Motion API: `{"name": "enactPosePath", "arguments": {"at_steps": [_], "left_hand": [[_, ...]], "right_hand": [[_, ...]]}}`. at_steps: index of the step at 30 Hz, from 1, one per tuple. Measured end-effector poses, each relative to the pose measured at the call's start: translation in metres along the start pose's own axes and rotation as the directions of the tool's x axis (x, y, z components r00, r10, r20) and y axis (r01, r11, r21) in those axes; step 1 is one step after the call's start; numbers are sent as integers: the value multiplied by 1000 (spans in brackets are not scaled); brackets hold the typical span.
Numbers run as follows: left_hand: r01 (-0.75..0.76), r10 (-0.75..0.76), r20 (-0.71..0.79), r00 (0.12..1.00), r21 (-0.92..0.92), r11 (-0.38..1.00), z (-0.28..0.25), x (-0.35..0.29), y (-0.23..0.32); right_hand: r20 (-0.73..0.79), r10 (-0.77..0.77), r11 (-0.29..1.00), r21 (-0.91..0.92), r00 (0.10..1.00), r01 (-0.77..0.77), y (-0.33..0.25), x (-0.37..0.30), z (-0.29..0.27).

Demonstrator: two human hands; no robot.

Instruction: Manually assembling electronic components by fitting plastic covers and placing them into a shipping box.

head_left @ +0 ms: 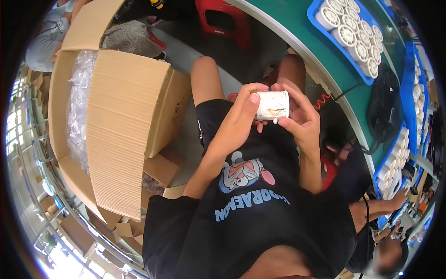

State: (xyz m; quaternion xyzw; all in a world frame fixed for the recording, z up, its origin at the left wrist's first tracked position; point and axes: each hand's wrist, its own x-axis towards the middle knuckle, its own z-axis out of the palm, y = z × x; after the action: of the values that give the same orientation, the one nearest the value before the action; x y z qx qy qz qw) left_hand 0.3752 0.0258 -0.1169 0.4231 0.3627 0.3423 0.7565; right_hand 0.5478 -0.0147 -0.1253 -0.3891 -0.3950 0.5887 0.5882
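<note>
White housing (272,106) held in both hands above the lap

White and roughly cylindrical, the housing lies on its side between the left hand (242,108) and the right hand (306,118), in front of the person's black T-shirt (278,218). The left thumb presses on the near end while the fingers of that hand curl around it. At the ridged, wider end, the right fingers wrap around the far side, and the right thumb rests by the lower edge, beside a small white nub (275,120). A thin orange-brown mark or wire shows on the housing's side; which of the two, I cannot tell.

On the right, a green worktop (292,25) carries a blue tray (366,80) filled with white round parts (347,36). A dark bag-like item (383,104) lies near the tray, and a red coiled cord (321,101) hangs by the worktop's edge. On the left stands an open cardboard box (123,125) with clear plastic (80,107) inside. Beyond the knees is a red stool (225,18). At the lower right, a co-worker's forearm (381,206) reaches toward the worktop.
</note>
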Motion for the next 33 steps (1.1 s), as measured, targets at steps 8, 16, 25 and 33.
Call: {"name": "enactPosePath", "arguments": {"at_steps": [8, 16, 25, 33], "left_hand": [[-108, 116, -63, 991, 119, 987, 9, -9, -8], [-94, 116, -118, 986, 177, 980, 3, -15, -16], [-80, 103, -152, 983, 155, 985, 5, -12, -28], [-149, 198, -259, 945, 198, 969, 10, -3, -55]], "right_hand": [[11, -31, 998, 51, 999, 30, 11, -7, -2], [23, 31, 993, 112, 999, -33, 22, -7, 4], [-4, 52, 976, 213, 999, -50, 35, -6, 8], [-64, 213, 964, 179, 975, -198, 36, -4, 18]]}}
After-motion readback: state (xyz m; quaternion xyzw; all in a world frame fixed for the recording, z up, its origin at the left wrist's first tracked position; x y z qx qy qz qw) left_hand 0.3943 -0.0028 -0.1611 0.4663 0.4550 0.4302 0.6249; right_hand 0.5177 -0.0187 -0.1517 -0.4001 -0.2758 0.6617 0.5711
